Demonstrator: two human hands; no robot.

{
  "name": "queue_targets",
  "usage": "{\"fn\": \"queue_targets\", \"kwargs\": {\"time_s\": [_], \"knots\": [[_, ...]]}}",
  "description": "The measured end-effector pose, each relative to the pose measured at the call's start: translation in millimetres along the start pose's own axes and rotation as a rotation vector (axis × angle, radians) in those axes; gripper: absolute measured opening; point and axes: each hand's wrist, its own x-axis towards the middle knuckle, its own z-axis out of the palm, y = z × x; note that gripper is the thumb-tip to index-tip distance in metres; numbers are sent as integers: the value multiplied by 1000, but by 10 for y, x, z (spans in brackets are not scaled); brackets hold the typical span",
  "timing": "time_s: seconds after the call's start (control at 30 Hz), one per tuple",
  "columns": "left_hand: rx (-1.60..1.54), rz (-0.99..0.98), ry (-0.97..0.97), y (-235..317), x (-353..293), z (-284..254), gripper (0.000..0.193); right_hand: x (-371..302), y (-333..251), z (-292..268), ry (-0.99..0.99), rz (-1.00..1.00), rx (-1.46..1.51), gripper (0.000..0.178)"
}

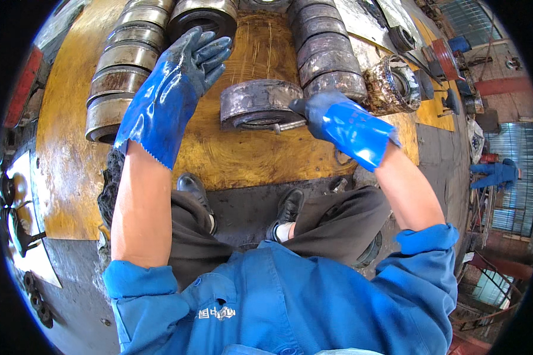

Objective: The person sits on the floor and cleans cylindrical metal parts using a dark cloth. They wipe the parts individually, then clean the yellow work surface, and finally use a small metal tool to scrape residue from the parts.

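Both my hands wear long blue rubber gloves with darker, soiled fingers. My left hand [198, 56] is open and raised, its fingers spread slightly just in front of a large dark metal ring [202, 16]; it holds nothing. A thick, worn metal ring [260, 97] lies by itself between my hands. My right hand [323, 115], a little blurred, is closed at that ring's right side. A short metal rod [290, 125] sticks out leftward from it, along the ring's lower front edge. The fingers around the rod are mostly hidden by the glove's back.
Rows of metal rings stand at the left [121, 80] and the right [331, 53] on a yellow, oil-stained board [237, 157]. A grimy coated ring [394, 86] lies beside the right row. My shoes [290, 207] stand near the board's edge. Another person [497, 174] is far right.
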Motion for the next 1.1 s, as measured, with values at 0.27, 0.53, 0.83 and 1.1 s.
{"fn": "queue_targets", "kwargs": {"time_s": [0.27,0.53,0.83,1.1], "knots": [[-6,-20,-8,32,-39,82,49,10,130,-5,-25,0,100,39],[4,-21,-2,21,-85,-30,50,133,125,115,-34,34,20,44],[-8,-72,48,58,-18,85,45,86,179,81,20,-2,-28,36],[-13,-52,9,28,-94,199,47,192,327,169,71,-37,46,31]]}}
